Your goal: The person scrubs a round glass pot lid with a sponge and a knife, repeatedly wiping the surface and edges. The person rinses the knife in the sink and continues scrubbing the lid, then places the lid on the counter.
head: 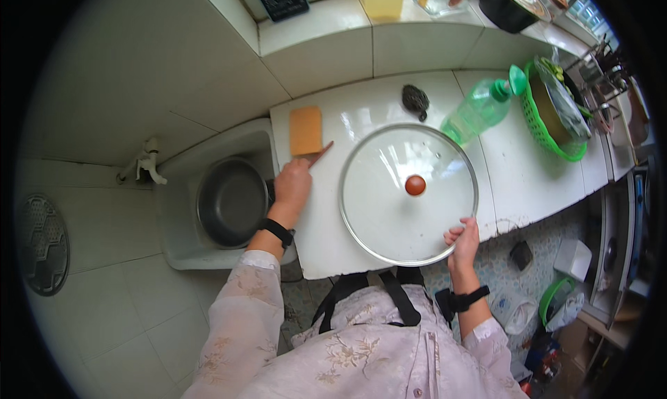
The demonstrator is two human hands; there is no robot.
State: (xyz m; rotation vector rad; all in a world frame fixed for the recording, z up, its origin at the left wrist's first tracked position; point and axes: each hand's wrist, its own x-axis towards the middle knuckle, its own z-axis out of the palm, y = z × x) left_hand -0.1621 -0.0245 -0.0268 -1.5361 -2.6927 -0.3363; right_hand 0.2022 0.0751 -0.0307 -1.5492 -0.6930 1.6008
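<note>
A clear glass pot lid (380, 216) with a metal rim and a reddish-brown knob (415, 185) extends over the counter's front edge. My right hand (462, 242) grips its rim at the lower right, fingers above the glass. My left hand (293, 185) is curled at the counter's left end, closed around the lower end of a thin reddish-brown strip (323, 152), perhaps a wooden utensil; most of it is hidden. Just beyond these knuckles lies an orange sponge (306, 129). Left of that hand, a dark metal pan (233, 202) sits in the white sink (180, 248).
A white plastic tap (150, 164) juts from the wall over the sink. Behind the lid are a steel-wool scourer (415, 99) and a green soap bottle (479, 110). A green basket (542, 123) stands farther right. The ledge holds a phone (281, 0) and a black pot (508, 8).
</note>
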